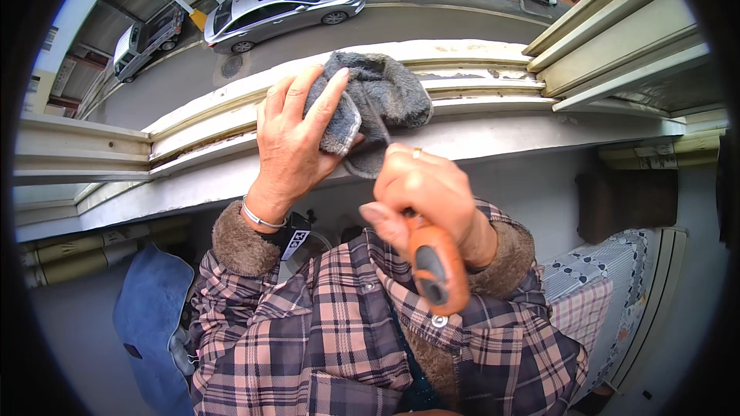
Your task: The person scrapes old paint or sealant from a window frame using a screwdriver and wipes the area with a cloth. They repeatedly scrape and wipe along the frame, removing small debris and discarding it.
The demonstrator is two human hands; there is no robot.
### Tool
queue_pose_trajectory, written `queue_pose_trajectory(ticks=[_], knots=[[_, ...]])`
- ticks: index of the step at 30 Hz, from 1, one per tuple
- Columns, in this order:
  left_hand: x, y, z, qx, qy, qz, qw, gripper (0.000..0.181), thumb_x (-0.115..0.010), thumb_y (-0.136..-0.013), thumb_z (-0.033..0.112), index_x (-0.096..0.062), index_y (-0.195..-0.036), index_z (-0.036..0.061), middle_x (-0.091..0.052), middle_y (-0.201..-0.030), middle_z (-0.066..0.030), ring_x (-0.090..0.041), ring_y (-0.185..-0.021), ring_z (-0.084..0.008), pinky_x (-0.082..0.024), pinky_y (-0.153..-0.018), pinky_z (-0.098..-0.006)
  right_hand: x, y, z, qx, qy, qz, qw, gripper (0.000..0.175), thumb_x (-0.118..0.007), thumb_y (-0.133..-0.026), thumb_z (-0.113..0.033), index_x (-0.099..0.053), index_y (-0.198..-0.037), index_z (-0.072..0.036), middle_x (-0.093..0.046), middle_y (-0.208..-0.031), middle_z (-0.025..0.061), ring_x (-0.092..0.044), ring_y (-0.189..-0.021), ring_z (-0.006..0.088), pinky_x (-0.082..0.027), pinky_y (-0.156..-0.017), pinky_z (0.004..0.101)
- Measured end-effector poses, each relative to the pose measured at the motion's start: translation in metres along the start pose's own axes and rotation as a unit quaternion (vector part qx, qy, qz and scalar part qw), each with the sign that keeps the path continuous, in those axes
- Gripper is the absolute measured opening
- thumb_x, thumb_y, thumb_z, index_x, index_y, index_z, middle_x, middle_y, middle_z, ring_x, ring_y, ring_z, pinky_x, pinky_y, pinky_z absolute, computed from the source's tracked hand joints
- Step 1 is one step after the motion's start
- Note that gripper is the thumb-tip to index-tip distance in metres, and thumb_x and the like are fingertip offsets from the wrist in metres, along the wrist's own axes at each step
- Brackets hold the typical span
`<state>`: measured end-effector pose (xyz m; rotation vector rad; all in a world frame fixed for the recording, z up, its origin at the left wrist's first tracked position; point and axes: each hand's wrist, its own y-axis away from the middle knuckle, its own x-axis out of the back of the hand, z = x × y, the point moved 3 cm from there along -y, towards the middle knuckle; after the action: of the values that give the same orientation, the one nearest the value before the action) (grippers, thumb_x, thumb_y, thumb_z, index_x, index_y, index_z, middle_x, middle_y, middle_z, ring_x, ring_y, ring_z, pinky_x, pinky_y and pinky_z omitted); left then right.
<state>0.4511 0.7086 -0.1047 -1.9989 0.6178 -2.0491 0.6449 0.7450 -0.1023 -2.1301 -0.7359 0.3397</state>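
A grey fleecy cloth point(393, 84) lies bunched over the tracks of a sliding window's frame point(480, 85). My left hand point(298, 124) grips the cloth's left part between thumb and fingers. In my right hand point(425, 190) is a screwdriver with an orange and black handle point(439, 268), which points back towards my chest. Its thin metal shaft point(378, 121) runs forward from my fist onto the cloth. The shaft's tip is hidden in the folds. Dark dirt shows along the tracks on both sides of the cloth.
Sliding window sashes stand at the left point(87, 147) and right point(613, 52). Beyond the sill, a street below holds a silver car point(283, 6) and a small truck point(147, 40). Inside, a blue cloth item point(153, 323) is at lower left and a bed point(601, 289) at right.
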Motion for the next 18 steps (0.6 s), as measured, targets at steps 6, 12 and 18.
queue_pose_trajectory(ticks=[6, 12, 18], knots=[[-0.022, -0.039, 0.04, -0.099, 0.014, 0.037, 0.994, 0.063, -0.076, -0.069, 0.026, -0.064, -0.129, 0.0126, -0.059, -0.126, -0.0125, -0.055, -0.11, -0.0374, -0.046, -0.088, -0.049, 0.021, -0.006, -0.022, -0.021, 0.039, -0.014, 0.999, 0.026, -0.074, -0.072, 0.005, -0.05, -0.073, -0.005, -0.048, -0.066, 0.0071, -0.049, -0.055, 0.0235, -0.04, -0.05, 0.0347], [-0.037, -0.061, 0.095, -0.154, 0.09, 0.158, 0.971, 0.044, -0.069, -0.074, 0.023, -0.069, -0.117, 0.0203, -0.062, -0.122, -0.0037, -0.056, -0.108, -0.0298, -0.043, -0.079, -0.0417, 0.068, 0.027, -0.041, -0.059, -0.031, 0.158, 0.985, 0.012, -0.057, -0.096, -0.006, -0.046, -0.093, -0.006, -0.051, -0.071, 0.0056, -0.044, -0.062, 0.0147, -0.038, -0.056, 0.0308], [-0.024, -0.066, 0.128, -0.192, 0.11, 0.19, 0.957, 0.022, -0.065, -0.072, 0.024, -0.068, -0.088, 0.0095, -0.061, -0.105, -0.0056, -0.057, -0.098, -0.025, -0.042, -0.07, -0.0352, 0.065, 0.047, -0.047, -0.044, 0.013, 0.234, 0.971, 0.024, -0.053, -0.105, -0.024, -0.042, -0.089, -0.01, -0.047, -0.071, 0.0033, -0.039, -0.062, 0.013, -0.033, -0.057, 0.0282]])
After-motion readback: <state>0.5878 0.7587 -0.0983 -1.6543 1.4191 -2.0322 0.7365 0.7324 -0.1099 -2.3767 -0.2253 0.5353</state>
